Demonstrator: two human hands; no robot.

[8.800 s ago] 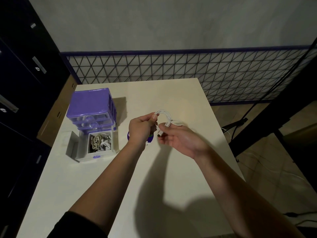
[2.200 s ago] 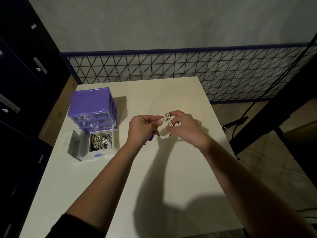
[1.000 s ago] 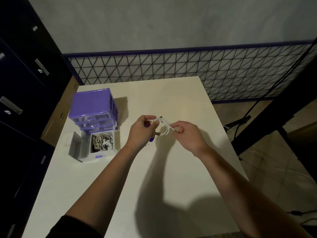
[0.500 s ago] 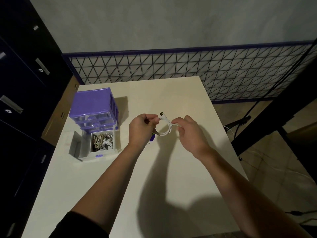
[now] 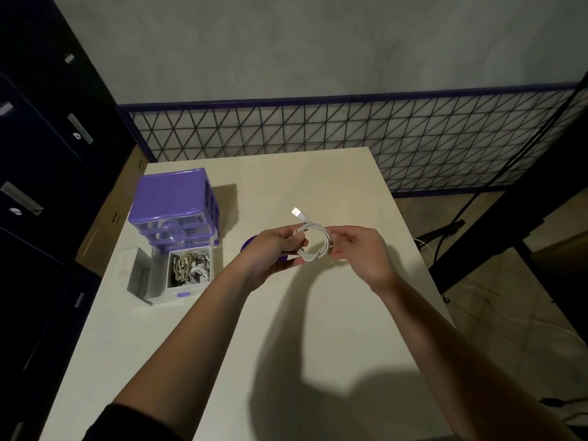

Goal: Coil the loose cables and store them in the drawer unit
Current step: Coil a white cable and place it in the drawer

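Since half a second ago the USB plug has swung up and now sticks out at 11 o'clock from the coil, and the loop of white USB cable looks rounder and tighter. The left hand pinches the coil's near-left side, its fingers curled round the strands; the right hand pinches the opposite side, thumb and forefinger together on the wraps. Held this way, from both sides and clear above the tabletop, the turns cannot spring open while the free end is dealt with; that looks like the step in hand, tucking or wrapping the tail.

A purple object lies mostly hidden under the left hand; what it is I cannot tell. At 9 o'clock from the hands stands the purple drawer unit, its bottom drawer pulled out toward the viewer and already holding coiled cables. Bare tabletop lies between hands and drawer, so the way across looks open. The drawer is fairly full, so the coil must stay compact. The tabletop's right edge is near the right wrist, with floor below.
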